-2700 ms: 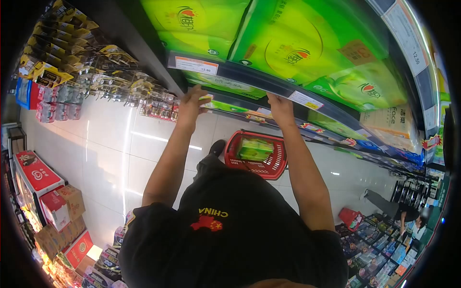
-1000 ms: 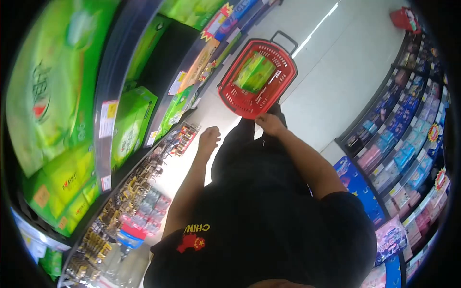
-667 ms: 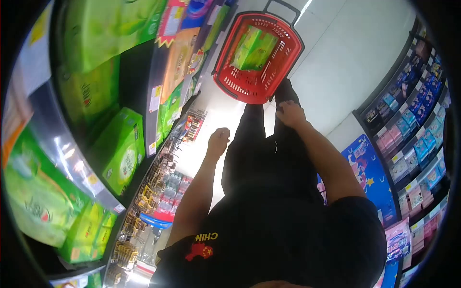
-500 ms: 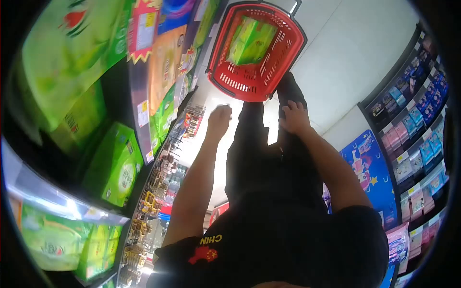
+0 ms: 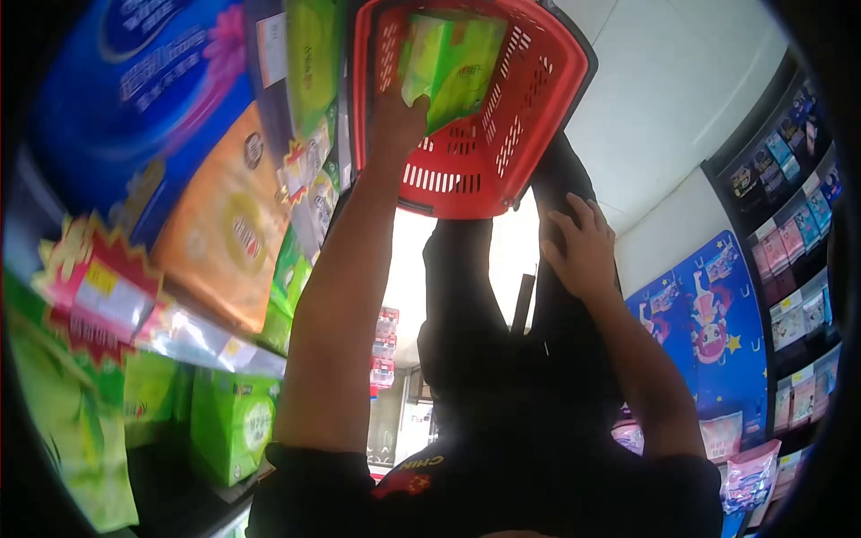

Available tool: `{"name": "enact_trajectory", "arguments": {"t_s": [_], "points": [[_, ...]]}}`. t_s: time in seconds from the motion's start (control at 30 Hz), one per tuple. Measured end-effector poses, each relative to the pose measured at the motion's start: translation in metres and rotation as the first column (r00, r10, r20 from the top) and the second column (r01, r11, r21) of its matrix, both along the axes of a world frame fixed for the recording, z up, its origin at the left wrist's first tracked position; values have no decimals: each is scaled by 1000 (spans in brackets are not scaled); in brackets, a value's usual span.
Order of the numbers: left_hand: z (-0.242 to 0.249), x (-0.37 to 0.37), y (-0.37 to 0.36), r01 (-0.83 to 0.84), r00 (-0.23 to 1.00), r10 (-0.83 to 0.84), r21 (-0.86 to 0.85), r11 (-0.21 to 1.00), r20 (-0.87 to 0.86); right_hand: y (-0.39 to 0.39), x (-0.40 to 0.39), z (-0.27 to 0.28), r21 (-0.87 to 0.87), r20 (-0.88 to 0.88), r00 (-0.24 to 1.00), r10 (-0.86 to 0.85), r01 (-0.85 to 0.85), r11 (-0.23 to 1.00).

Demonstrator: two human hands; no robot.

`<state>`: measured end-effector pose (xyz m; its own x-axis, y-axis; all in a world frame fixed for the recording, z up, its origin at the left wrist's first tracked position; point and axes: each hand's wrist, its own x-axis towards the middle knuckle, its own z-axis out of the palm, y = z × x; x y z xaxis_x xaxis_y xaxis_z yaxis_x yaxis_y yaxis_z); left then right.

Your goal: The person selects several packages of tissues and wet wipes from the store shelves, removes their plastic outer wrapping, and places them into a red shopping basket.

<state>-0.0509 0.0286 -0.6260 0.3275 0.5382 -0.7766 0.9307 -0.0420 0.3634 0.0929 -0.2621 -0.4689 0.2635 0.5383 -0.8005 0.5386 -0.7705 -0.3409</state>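
Observation:
In the head view my left hand [image 5: 401,115] reaches over the red shopping basket [image 5: 466,195]. It is at the lower left edge of a green plastic-wrapped pack [image 5: 468,76] lying inside. My thumb shows against the pack, but the other fingers are mostly hidden, so a grip cannot be made out. The basket has slotted walls and a dark rim, and its far end is cut off by the frame's top. My right hand [image 5: 581,247] rests on the dark trousers over my right leg, fingers spread and holding nothing.
Shelves at left carry a blue pack [image 5: 148,90], an orange pack [image 5: 229,224] and green packs [image 5: 235,421], with a star-shaped price sign [image 5: 103,291] on the edge. At right, a blue cartoon panel [image 5: 704,332] adjoins racks of small packets [image 5: 794,314]. Pale floor tiles [image 5: 664,99] lie beyond.
My left hand has moved up from beside my leg to the pack in the basket. The view has shifted, and the basket appears larger. My right hand stays at my leg, its fingers more spread.

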Motion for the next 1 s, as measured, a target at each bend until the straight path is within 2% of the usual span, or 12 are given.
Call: {"name": "enact_trajectory", "arguments": {"t_s": [0.17, 0.3, 0.4, 0.5, 0.53, 0.57, 0.6, 0.63, 0.67, 0.73, 0.93, 1.0], "points": [[-84, -14, -14, 96, 987, -69, 195, 976, -142, -6, -1, -6, -4, -32, 997, -65, 65, 998], [-77, 10, -16, 52, 963, 35, 313, 948, -267, -10, -3, -12, 15, -31, 995, -96, 96, 995], [-85, -3, -19, -148, 986, 160, 187, 971, -53, -11, -6, -12, 54, -14, 994, -105, 105, 993], [-60, -7, -28, -386, 916, 399, -184, 904, 39, -13, -8, -9, 58, -25, 994, -107, 108, 992], [-52, -12, -35, -118, 988, 132, -155, 981, 84, -14, -9, -8, 63, -26, 994, -110, 112, 992], [-41, -17, -47, 232, 963, -223, -43, 972, 151, -17, -12, -8, 69, -25, 993, -112, 114, 991], [-20, -13, -56, 514, 827, -533, 141, 846, 180, -19, -14, -7, 75, -22, 993, -112, 114, 991], [11, 0, -69, 131, 981, -98, -199, 971, 167, -21, -17, -5, 78, -6, 995, -103, 103, 992], [43, 14, -83, -348, 924, 383, -381, 856, 17, -22, -19, -2, 82, 10, 996, -92, 91, 992], [85, 10, -104, -393, 899, 435, -342, 854, 53, -24, -24, 5, 81, 32, 997, -72, 69, 994], [271, -10, -97, -259, 943, 266, -62, 964, 199, -39, -31, 28, 168, 107, 993, -58, 40, 985], [326, -25, -99, -264, 933, 254, 4, 965, 253, -34, -19, 41, 69, -36, 975, -220, 222, 973]]}}
